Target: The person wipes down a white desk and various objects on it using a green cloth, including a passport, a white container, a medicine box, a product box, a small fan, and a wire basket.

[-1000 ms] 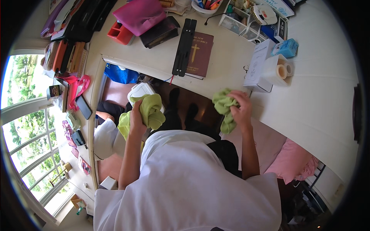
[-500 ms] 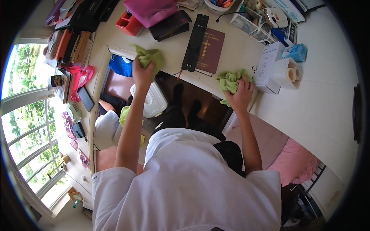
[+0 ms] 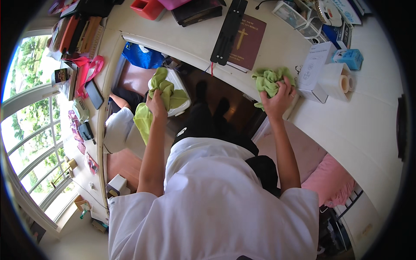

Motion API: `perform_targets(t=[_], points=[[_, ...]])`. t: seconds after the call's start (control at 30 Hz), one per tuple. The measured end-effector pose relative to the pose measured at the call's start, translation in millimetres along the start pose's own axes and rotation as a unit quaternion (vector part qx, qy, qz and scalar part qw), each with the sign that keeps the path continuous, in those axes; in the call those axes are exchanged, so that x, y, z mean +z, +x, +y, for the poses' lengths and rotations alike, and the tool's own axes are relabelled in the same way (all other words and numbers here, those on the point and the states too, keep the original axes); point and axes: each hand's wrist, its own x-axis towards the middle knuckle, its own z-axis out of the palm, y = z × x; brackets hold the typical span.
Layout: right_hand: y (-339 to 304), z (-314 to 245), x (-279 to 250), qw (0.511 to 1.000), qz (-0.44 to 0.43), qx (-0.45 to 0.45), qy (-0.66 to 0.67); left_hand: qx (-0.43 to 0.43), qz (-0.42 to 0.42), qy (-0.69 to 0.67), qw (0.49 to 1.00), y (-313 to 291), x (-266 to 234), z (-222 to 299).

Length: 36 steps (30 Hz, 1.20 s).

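Observation:
My left hand (image 3: 157,105) is closed on a crumpled green cloth (image 3: 173,99), held over the gap beyond the desk's front edge, above a white lidded plastic box (image 3: 180,82). Yellow-green fabric (image 3: 142,121) hangs beside that wrist; whether it is part of the same cloth I cannot tell. My right hand (image 3: 279,100) grips a second bunched green cloth (image 3: 269,81), pressed against the desk's front corner. Just right of it stand a white carton (image 3: 315,71) and a white roll holder (image 3: 336,82). A maroon book with a gold cross (image 3: 248,43) lies left of the right hand.
A long black bar (image 3: 228,34) lies partly on the book. Another person in a white shirt (image 3: 119,128) is low on the left. A blue bag (image 3: 141,55) sits under the desk. A phone (image 3: 94,94) and small items line the left ledge. A pink pillow (image 3: 331,180) lies at right.
My left hand has come off the desk's far-left edge, moving down toward me with its cloth. My right hand stays on its cloth at the corner. The whole view has shifted slightly.

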Motion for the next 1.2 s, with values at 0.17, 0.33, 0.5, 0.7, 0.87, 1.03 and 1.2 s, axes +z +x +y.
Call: perform_targets(t=[0.17,0.33,0.5,0.7,0.87,1.03,1.2], points=[[0.6,-0.2,3.6,1.0,0.027,0.006,-0.002,-0.298,-0.035,-0.226,0.927,13.9,-31.5,-11.6],[1.0,-3.3,-0.4,1.0,0.012,0.017,-0.005,-0.119,-0.061,-0.254,0.958,25.1,1.8,19.3],[3.1,-6.0,-1.2,1.0,0.005,0.009,0.004,0.123,-0.094,-0.179,0.972,18.3,108.9,46.5],[-1.9,-2.6,0.7,0.999,0.025,0.021,0.0,0.244,-0.212,0.16,0.933,-103.6,138.5,6.3],[1.9,-7.2,-2.3,1.0,0.013,0.024,0.002,0.255,-0.404,0.226,0.849,-68.8,99.9,17.3],[0.2,-5.1,-3.0,0.999,0.019,0.033,-0.005,0.096,-0.233,0.023,0.967,-2.0,45.9,63.8],[1.7,-7.3,-4.8,0.999,0.02,0.022,-0.011,0.156,-0.029,0.03,0.987,49.5,59.7,126.8]])
